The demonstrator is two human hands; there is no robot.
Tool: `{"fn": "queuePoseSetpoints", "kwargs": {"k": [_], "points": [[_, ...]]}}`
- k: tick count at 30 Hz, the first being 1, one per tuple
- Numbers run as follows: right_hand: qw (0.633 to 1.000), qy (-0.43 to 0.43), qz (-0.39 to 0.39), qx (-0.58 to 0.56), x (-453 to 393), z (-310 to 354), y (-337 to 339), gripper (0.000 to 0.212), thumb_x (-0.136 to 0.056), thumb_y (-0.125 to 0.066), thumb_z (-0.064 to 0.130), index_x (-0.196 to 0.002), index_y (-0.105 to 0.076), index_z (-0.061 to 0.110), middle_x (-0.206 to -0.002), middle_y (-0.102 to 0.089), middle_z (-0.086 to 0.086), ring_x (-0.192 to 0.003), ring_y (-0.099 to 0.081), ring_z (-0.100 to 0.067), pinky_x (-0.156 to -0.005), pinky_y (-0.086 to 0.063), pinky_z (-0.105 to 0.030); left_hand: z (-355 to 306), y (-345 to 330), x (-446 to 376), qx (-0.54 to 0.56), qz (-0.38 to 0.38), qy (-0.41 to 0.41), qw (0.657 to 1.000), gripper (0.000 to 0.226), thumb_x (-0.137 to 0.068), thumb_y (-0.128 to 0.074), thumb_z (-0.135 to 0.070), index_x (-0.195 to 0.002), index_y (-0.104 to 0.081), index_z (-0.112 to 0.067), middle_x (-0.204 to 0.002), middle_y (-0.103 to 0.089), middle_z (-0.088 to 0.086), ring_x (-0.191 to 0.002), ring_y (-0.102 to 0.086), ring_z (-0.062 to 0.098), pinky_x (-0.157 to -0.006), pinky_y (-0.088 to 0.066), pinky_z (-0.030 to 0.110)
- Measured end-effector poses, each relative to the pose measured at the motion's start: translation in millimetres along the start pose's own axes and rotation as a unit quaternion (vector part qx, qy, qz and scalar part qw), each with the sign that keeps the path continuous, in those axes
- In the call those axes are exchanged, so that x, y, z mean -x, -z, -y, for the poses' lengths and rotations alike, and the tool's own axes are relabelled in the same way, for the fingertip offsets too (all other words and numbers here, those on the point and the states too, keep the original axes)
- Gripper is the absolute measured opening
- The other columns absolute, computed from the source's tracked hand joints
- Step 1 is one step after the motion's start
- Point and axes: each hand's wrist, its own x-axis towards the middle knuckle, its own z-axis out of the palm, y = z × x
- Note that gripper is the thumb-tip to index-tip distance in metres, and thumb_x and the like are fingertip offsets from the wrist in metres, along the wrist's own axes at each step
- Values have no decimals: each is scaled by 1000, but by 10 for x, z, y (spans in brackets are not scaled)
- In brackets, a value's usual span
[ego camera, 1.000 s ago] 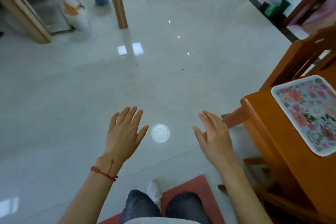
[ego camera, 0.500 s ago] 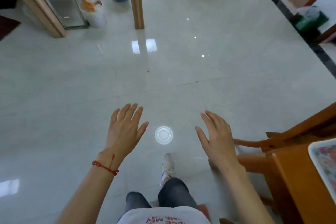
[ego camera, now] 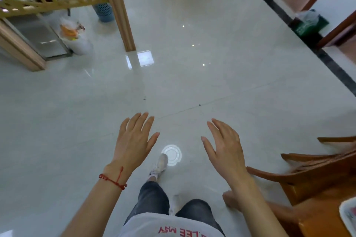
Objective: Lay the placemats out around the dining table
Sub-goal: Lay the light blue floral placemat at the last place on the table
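So the view has swung away from the dining table (ego camera: 323,221), which a second ago filled the right side and now only shows as a corner at about 4 o'clock, with just a sliver of the floral placemat (ego camera: 349,215) on it. Looks like the person is walking off, maybe to fetch more mats or reach another side. Left hand (ego camera: 134,140) and right hand (ego camera: 225,148) are both spread out, holding nothing. Wooden chair (ego camera: 308,169) sits at 3 o'clock right by the path; wooden post (ego camera: 119,11) at 11, green bin (ego camera: 308,23) at 2.
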Motion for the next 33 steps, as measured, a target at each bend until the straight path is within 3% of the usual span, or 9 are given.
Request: {"fn": "queuePoseSetpoints", "kwargs": {"k": [5, 14, 26, 31, 33], "points": [[996, -73, -41, 20, -356, -59, -21, 59, -96, -20, 47, -119, -58, 8, -122, -60, -11, -112, -57, -27, -95, -43, -38, 30, 107, -767, -17, 7, -92, 996, 69, -96, -8, -48, -118, -58, -6, -121, -62, 14, -111, -59, 33, -91, -46, 49], [958, -257, -121, 34, -567, -278, 16, 49, -92, -36, 44, -118, -58, 8, -121, -61, -11, -113, -53, -24, -97, -39, -35, -318, 246, -1866, -33, 13, -285, 958, 66, -96, -12, -47, -117, -59, -6, -120, -62, 14, -111, -58, 32, -90, -47, 48], [869, -450, -184, 92, -115, -1024, 357, 47, -89, -42, 41, -112, -63, 7, -115, -65, -11, -109, -60, -28, -96, -37, -37, -1915, 82, -2491, -39, 45, -480, 875, 67, -96, -11, -48, -118, -59, -6, -120, -62, 14, -112, -58, 32, -92, -45, 49], [851, -492, -156, 94, -44, -1517, 516, 63, -95, -19, 50, -116, -62, 9, -124, -60, -11, -119, -53, -28, -98, -44, -47, -2602, 74, -2689, -39, 49, -516, 854, 68, -96, -10, -49, -118, -59, -7, -121, -62, 14, -112, -58, 32, -92, -45, 49], [854, -487, -147, 103, -40, -1720, 601, 61, -96, -21, 48, -117, -63, 9, -127, -58, -11, -121, -51, -28, -95, -46, -49, -2845, 89, -2774, -41, 45, -526, 848, 68, -96, -11, -49, -118, -59, -7, -121, -62, 14, -112, -58, 33, -92, -45, 50]]}}
